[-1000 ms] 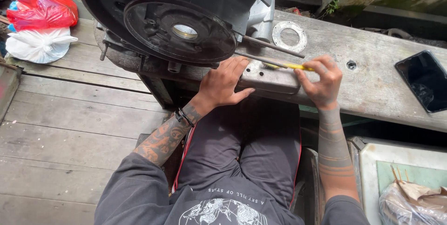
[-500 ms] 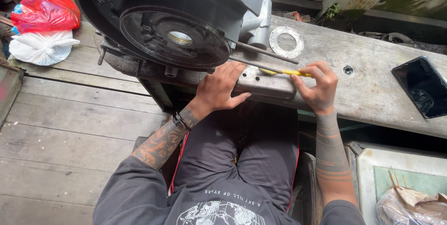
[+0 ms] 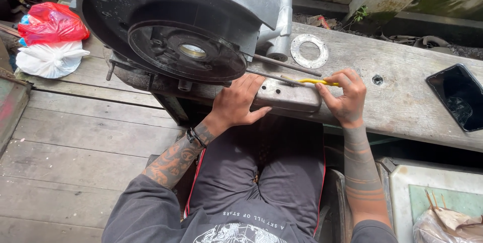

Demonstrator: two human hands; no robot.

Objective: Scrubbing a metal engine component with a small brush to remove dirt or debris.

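Right hand (image 3: 344, 97): fingers curled, pinching the thin yellow-handled tool (image 3: 314, 81) near its handle end; the tip points left at the flat grey metal end of the casing (image 3: 289, 97). Left hand (image 3: 237, 103): fingers together, laid flat, palm pressing down on that same grey casing edge, thumb spread along its front lip. Two thin steel rods (image 3: 282, 72) stick out of the casing just above the tool, running right. The casing widens leftward into a big round grey aluminium engine housing with a black inner disc (image 3: 186, 52), tilted toward the viewer. All of it sits on a weathered grey wooden bench plank (image 3: 402, 102). Flat round metal ring gasket (image 3: 309, 51) lies on the plank just behind the rods. Black smartphone (image 3: 460, 97), screen up, at the far right, well apart from the hand. Red plastic bag (image 3: 50, 21) on top of a white plastic bag (image 3: 50, 59) far left on the wooden deck boards (image 3: 75, 142).
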